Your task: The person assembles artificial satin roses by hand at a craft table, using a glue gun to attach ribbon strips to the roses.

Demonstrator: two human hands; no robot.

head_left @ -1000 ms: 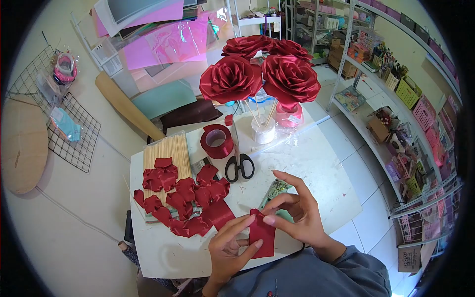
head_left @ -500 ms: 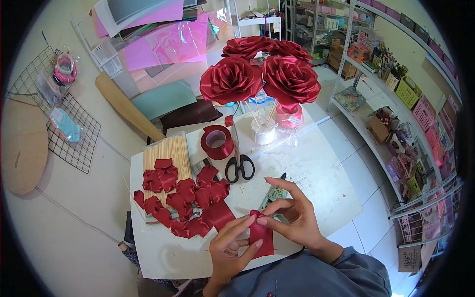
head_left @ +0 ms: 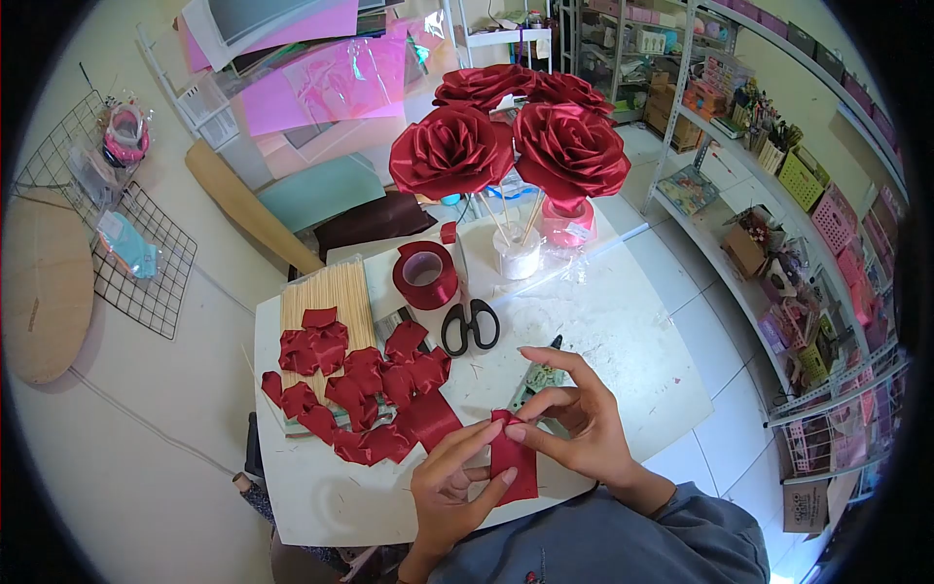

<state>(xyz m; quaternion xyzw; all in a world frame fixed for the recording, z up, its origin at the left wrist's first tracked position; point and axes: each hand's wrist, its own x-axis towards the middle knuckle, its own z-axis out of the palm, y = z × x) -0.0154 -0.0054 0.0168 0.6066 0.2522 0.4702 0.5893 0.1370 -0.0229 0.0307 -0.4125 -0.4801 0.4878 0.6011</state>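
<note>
A red ribbon piece is held between both hands near the table's front edge, its top end folded over. My left hand grips its left side with thumb and fingers. My right hand pinches the folded top corner between thumb and index finger, other fingers raised. Left of the hands lies a flat red ribbon piece, beside several folded red petals that partly cover a bundle of wooden sticks. Black-handled scissors and a red ribbon roll lie beyond the hands.
Large red ribbon roses stand on sticks in a white holder at the white table's back. A pink roll is beside it. A green-filled tool or packet lies behind my right hand. Shelves line the right.
The view has shifted very slightly. Both hands keep nearly the same pose on the ribbon piece.
</note>
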